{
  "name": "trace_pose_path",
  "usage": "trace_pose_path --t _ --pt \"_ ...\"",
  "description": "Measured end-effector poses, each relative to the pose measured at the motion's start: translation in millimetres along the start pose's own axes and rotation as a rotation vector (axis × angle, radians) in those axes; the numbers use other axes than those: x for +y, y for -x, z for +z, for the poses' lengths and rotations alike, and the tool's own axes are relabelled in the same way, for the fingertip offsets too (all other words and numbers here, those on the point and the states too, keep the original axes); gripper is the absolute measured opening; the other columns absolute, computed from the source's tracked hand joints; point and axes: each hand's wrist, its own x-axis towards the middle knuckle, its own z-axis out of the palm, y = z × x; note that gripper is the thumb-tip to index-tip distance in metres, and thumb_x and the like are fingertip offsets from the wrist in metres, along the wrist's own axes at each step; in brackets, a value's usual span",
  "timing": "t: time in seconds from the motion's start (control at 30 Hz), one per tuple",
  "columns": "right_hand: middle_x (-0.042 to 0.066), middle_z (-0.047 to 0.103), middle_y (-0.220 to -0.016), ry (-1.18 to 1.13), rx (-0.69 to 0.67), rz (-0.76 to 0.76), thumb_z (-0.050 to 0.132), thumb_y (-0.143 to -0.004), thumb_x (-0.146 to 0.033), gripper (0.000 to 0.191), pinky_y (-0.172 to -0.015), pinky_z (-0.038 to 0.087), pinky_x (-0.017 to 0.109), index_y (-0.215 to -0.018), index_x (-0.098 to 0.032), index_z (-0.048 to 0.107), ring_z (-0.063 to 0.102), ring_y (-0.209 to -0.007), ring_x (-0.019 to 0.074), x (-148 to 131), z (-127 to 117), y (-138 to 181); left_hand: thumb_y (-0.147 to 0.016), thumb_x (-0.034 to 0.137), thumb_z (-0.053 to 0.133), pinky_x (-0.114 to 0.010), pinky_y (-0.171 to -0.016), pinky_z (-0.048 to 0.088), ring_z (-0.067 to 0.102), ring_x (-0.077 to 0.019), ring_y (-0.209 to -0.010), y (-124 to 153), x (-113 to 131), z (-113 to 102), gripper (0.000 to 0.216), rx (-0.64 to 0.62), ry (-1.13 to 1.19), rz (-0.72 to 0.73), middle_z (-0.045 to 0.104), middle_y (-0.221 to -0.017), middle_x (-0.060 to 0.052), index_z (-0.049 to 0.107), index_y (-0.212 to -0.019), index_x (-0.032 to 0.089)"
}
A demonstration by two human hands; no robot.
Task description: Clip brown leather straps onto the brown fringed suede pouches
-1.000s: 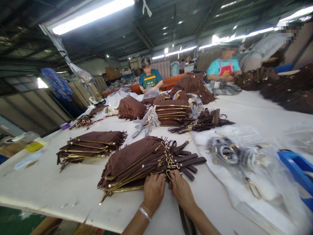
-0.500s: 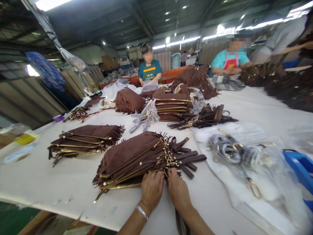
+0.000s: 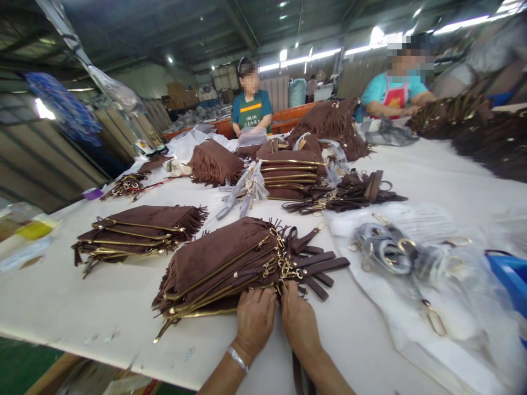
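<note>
A stack of brown suede fringed pouches [image 3: 222, 266] with gold zips lies on the white table [image 3: 102, 312] in front of me. My left hand [image 3: 254, 318] rests on the near corner of the stack, fingers curled down on it. My right hand [image 3: 298, 321] sits beside it, fingers pinched at the gold ring and clasp hardware [image 3: 284, 269] at the stack's right end. Brown wrist straps [image 3: 319, 266] fan out to the right of the clasps. A dark strap [image 3: 297, 373] hangs under my right wrist.
A second pouch stack [image 3: 135, 233] lies to the left. Clear plastic bags of metal rings [image 3: 387, 252] lie on the right, with a blue bin [image 3: 510, 277] beyond them. More pouch piles [image 3: 288, 175] and loose straps [image 3: 349, 195] fill the middle. Two other people [image 3: 251, 107] work at the far side.
The camera has tilted down a little, so the table sits higher in view. My hands stay at the stack's clasp end, barely shifted.
</note>
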Motion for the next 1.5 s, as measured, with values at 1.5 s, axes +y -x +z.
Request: trace_pose_path --t 1.5 --pt "-0.002 0.054 -0.072 -1.733 -0.684 0.382 0.047 -0.095 -0.014 0.002 -0.043 0.039 0.007 -0.094 -0.015 0.048 0.043 -0.045 0.0003 7 -94 -48 -0.092 0.012 0.052 -0.042 -0.086 0.048 0.059 -0.0252 -0.100 36 4 -44 0.024 -0.081 -0.430 0.366 0.064 -0.111 -0.009 0.060 -0.114 0.019"
